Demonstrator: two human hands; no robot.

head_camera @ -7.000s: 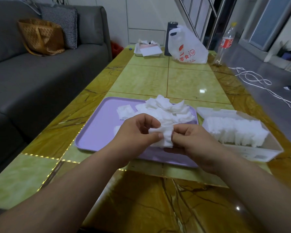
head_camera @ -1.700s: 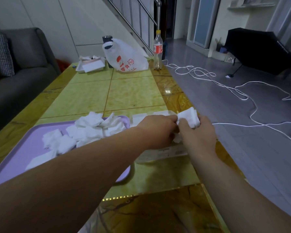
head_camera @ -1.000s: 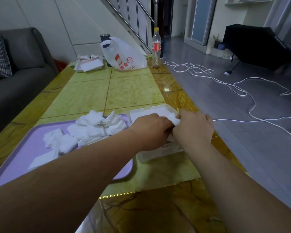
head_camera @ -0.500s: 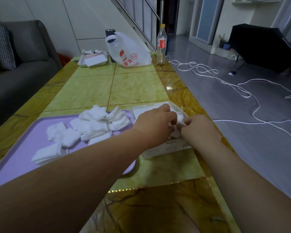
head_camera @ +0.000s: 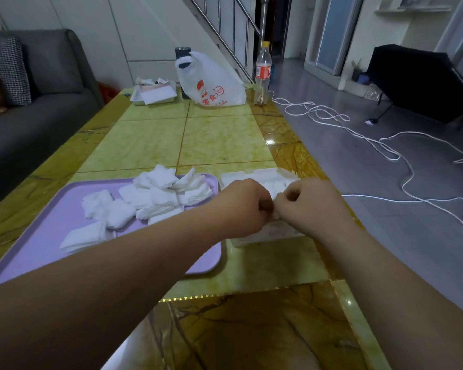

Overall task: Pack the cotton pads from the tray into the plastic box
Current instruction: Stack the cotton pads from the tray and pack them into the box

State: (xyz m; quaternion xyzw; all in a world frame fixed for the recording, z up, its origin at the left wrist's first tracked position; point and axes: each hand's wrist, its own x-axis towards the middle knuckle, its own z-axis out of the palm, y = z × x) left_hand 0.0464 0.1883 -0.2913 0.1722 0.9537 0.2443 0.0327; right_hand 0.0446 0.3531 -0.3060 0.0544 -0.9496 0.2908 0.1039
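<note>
Head view | left hand [head_camera: 241, 206] and right hand [head_camera: 310, 206] together pinch one cotton pad [head_camera: 276, 214] over plastic box [head_camera: 265, 235] | risk: pad may crumple if pushed into tight packing

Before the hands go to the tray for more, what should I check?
1. Current cotton pad released: not ok; left hand and right hand look to pinch it over the plastic box.
2. Room in box: cannot tell; the hands hide most of the inside.
3. Pads to fetch: ok; a loose pile lies on the purple tray.
4. Reach: ok; box sits right beside the tray.
5. Box placement: ok, though near the right edge of the table.
</note>
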